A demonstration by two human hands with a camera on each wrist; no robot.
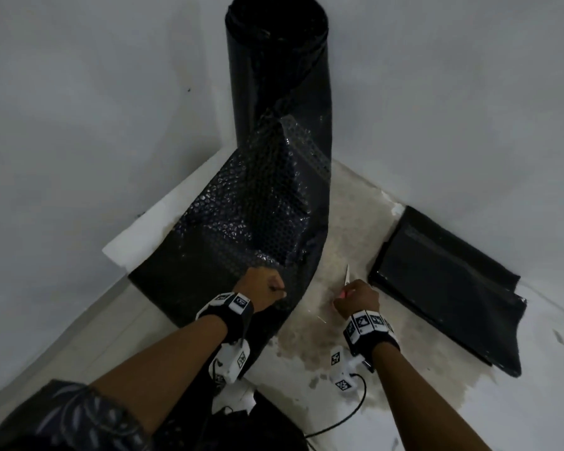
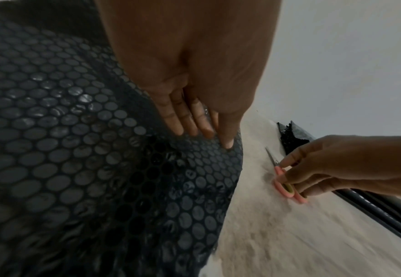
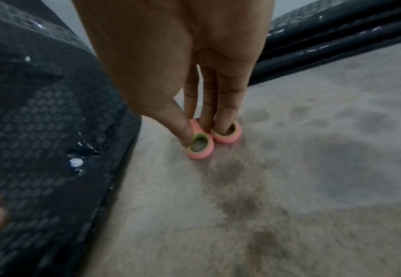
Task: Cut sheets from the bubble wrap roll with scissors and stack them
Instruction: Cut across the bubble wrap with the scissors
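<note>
A black bubble wrap roll stands upright in the corner. Its loose sheet trails down onto the floor toward me. My left hand rests on the sheet near its right edge, with fingers and thumb closed on the wrap. Pink-handled scissors lie on the floor just right of the sheet, blades pointing away. My right hand holds them, thumb tip in one loop and a fingertip in the other. A stack of cut black sheets lies further right.
Grey walls meet behind the roll. A white sheet lies under the wrap's left side. The floor between wrap and stack is stained beige. A black cable runs near my right wrist.
</note>
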